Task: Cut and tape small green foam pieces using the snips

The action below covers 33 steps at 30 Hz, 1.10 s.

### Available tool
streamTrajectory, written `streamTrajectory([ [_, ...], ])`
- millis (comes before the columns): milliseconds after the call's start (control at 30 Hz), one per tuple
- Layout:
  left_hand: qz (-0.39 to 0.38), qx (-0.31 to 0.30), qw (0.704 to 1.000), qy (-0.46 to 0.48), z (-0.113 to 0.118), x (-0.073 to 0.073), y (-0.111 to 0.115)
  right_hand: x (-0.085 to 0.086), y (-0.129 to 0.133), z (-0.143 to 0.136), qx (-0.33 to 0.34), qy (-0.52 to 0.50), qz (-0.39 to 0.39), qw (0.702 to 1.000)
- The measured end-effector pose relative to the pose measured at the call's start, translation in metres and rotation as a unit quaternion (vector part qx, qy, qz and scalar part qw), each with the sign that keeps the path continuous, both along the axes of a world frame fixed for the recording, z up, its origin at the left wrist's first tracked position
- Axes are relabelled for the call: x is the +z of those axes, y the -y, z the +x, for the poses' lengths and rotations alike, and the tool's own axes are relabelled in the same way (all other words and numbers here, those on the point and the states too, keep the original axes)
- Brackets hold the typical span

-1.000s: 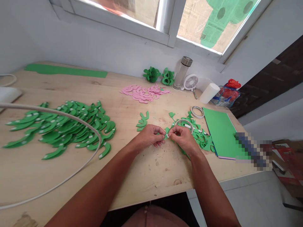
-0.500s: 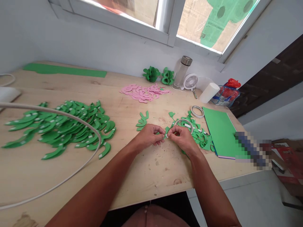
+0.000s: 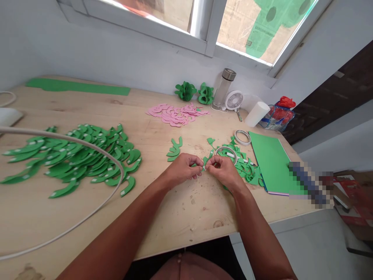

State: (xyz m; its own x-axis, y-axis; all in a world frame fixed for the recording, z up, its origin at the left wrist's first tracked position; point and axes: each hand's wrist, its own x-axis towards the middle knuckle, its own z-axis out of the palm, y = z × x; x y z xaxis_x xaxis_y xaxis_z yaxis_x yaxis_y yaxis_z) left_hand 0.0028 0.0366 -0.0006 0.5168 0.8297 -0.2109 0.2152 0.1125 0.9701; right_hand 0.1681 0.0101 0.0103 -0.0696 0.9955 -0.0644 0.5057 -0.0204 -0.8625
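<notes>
My left hand (image 3: pixel 189 168) and my right hand (image 3: pixel 222 168) meet over the middle of the table, thumb and fingers pinched together on each. Between the fingertips is a small green paper piece with a white bit (image 3: pixel 204 168) that looks like tape; the fingers cover most of it. Just beyond my left hand lie a few curved green paper cutouts (image 3: pixel 176 147). A heap of green paper scraps (image 3: pixel 250 172) lies beside my right hand, with a ring-shaped roll on it. To the left is a large pile of curved green cutouts (image 3: pixel 87 151), many with white patches at their ends.
A pale cable (image 3: pixel 72 139) loops over the left side. Pink paper cutouts (image 3: pixel 175 114), two green paper ornaments (image 3: pixel 185 91), a glass bottle (image 3: pixel 223 89), a small fan (image 3: pixel 234 100) and a white paper roll (image 3: pixel 257 114) stand or lie toward the wall. Green sheets (image 3: pixel 272 163) lie right.
The view has shifted very slightly. Both hands stay pinched at the same spot, their fingertips perhaps a little closer together.
</notes>
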Motion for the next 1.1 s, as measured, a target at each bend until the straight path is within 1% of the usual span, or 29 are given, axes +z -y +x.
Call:
streamTrajectory([
  [300,0.002,0.004,1.0,0.005,0.0004,0.0019,0.0002,-0.0017,-0.0003,0.0,-0.003,-0.002,-0.001,1.0],
  [667,0.028,0.02,0.999,-0.013,0.0017,0.0046,0.0016,0.0032,0.0011,-0.0026,-0.008,0.003,-0.006,1.0],
  [900,0.049,0.06,0.997,-0.022,0.0031,0.0032,0.0016,0.0025,0.0019,-0.002,-0.016,-0.022,-0.012,1.0],
  [1000,0.042,0.075,0.996,-0.016,0.0029,0.0038,0.002,0.001,0.0014,-0.0012,-0.019,-0.035,-0.017,0.999],
  [1100,0.024,0.094,0.995,0.001,0.0026,0.0042,0.0015,0.0016,0.0013,-0.0011,-0.039,-0.055,-0.019,0.998],
])
